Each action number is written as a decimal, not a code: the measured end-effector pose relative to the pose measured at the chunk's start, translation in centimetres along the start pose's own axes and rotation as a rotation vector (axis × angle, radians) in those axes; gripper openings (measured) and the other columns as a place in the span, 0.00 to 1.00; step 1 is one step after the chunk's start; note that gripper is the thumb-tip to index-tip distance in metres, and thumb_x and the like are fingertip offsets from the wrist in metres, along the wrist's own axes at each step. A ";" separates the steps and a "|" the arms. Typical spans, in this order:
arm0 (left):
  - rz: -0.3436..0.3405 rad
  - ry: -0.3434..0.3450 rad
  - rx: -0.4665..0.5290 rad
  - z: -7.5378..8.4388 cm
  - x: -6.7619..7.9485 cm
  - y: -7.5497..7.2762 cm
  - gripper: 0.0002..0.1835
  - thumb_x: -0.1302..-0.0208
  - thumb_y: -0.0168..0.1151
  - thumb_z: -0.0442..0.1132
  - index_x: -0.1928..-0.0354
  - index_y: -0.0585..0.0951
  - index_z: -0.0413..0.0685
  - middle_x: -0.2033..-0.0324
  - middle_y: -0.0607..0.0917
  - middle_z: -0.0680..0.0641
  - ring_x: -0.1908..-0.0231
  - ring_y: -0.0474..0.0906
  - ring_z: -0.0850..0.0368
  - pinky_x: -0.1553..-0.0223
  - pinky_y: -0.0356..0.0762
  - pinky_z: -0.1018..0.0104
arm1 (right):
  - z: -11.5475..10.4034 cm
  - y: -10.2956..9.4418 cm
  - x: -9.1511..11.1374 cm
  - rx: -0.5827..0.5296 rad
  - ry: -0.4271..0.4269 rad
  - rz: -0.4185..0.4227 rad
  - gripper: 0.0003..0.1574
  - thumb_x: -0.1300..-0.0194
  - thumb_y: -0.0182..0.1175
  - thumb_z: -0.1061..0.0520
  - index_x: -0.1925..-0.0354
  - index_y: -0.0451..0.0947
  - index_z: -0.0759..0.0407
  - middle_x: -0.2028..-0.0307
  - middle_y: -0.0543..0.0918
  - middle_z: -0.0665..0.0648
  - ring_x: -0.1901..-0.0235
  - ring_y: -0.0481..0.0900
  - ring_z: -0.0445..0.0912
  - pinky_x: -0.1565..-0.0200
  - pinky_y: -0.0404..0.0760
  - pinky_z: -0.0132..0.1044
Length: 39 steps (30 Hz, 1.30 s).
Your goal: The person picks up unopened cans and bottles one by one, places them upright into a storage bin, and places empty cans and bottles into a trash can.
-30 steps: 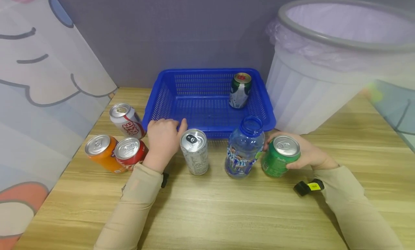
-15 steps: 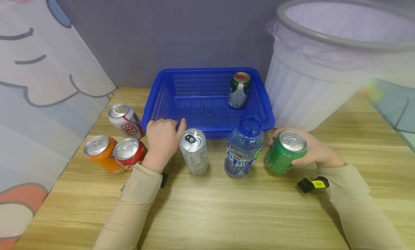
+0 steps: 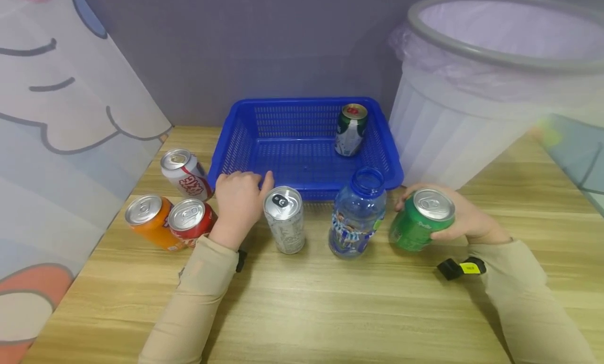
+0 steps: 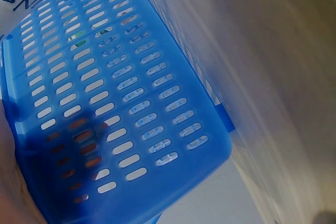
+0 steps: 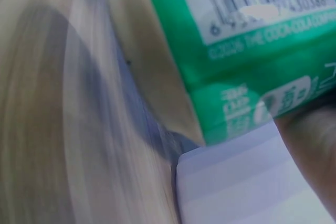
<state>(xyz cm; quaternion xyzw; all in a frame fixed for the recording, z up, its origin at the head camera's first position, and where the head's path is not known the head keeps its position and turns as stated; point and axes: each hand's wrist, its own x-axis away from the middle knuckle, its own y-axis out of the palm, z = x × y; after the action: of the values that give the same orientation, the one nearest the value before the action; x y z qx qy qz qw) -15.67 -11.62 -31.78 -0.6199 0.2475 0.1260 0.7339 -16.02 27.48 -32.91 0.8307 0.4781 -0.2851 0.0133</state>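
My right hand (image 3: 467,217) grips a green Sprite can (image 3: 411,230) from its right side, just right of a blue plastic bottle (image 3: 351,230). In the right wrist view the can's bottom edge and barcode show, with its shadow on the wood. At the front left corner of a blue basket (image 3: 321,185), my left hand (image 3: 238,204) grips the rim. Its fingers show faintly through the slots of the basket wall (image 4: 131,108) in the left wrist view. A silver-white can (image 3: 286,227) stands upright between the left hand and the bottle.
Left of the left hand are an orange can (image 3: 155,225), a red can (image 3: 192,222) and a white can (image 3: 189,178). A green-and-white can (image 3: 350,133) stands inside the basket's right end. A lined white bin (image 3: 434,117) rises behind the right hand.
My right hand has moved a little to the right with the Sprite can, widening the gap to the bottle. The left hand stays at the basket rim.
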 end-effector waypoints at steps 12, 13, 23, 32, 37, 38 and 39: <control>-0.014 -0.008 0.006 0.1 -0.1 -0.1 0.25 0.32 0.45 0.51 0.74 0.85 0.42 0.79 0.85 0.42 0.75 0.79 0.44 0.68 0.69 0.51 | -0.1 0.0 -0.4 -0.039 -0.048 0.002 0.41 0.52 0.65 0.71 0.41 0.61 0.78 0.44 0.75 0.64 0.42 0.74 0.50 0.40 0.71 0.36; -0.013 -0.008 0.006 0.2 -0.1 -0.1 0.25 0.31 0.45 0.51 0.74 0.85 0.42 0.79 0.85 0.42 0.75 0.79 0.44 0.68 0.68 0.51 | -0.1 0.0 -0.4 -0.038 -0.054 0.004 0.41 0.52 0.64 0.71 0.41 0.61 0.78 0.44 0.75 0.64 0.42 0.74 0.50 0.40 0.71 0.36; -0.011 -0.008 -0.009 0.1 0.0 -0.1 0.26 0.31 0.45 0.51 0.74 0.85 0.43 0.79 0.85 0.43 0.76 0.78 0.44 0.69 0.68 0.52 | -0.9 -0.2 -1.4 -0.084 -0.091 0.021 0.39 0.51 0.63 0.72 0.41 0.60 0.80 0.45 0.76 0.65 0.43 0.74 0.52 0.40 0.71 0.37; -0.001 -0.005 -0.006 -0.2 0.1 0.0 0.27 0.32 0.43 0.52 0.76 0.84 0.42 0.81 0.84 0.43 0.77 0.78 0.44 0.70 0.67 0.53 | -2.1 -0.5 -2.6 -0.089 -0.109 0.018 0.38 0.50 0.62 0.72 0.42 0.61 0.79 0.46 0.76 0.65 0.43 0.75 0.51 0.40 0.71 0.37; -0.002 -0.004 -0.003 0.0 0.0 0.0 0.26 0.32 0.45 0.52 0.74 0.85 0.42 0.79 0.85 0.43 0.76 0.78 0.44 0.69 0.68 0.52 | -2.8 -0.9 -3.2 -0.079 -0.128 0.013 0.37 0.50 0.62 0.72 0.41 0.61 0.79 0.45 0.76 0.65 0.43 0.75 0.51 0.40 0.71 0.36; -0.002 -0.003 -0.002 0.0 0.0 0.0 0.26 0.32 0.45 0.52 0.74 0.85 0.42 0.79 0.85 0.43 0.76 0.78 0.44 0.69 0.68 0.52 | -3.0 -1.0 -3.3 -0.080 -0.131 0.011 0.38 0.50 0.62 0.72 0.41 0.61 0.78 0.45 0.76 0.65 0.43 0.75 0.51 0.40 0.71 0.36; -0.002 -0.004 -0.001 0.0 0.0 0.0 0.26 0.32 0.45 0.51 0.74 0.85 0.42 0.79 0.85 0.43 0.75 0.78 0.44 0.68 0.68 0.52 | -3.1 -1.1 -3.4 -0.079 -0.135 0.009 0.38 0.50 0.62 0.72 0.41 0.61 0.79 0.45 0.76 0.65 0.43 0.75 0.51 0.40 0.71 0.36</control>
<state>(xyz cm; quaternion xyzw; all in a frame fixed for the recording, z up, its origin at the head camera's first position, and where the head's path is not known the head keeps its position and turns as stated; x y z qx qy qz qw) -15.65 -11.57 -31.75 -0.6203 0.2450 0.1266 0.7343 -16.74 26.29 -28.34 0.8105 0.4834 -0.3212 0.0793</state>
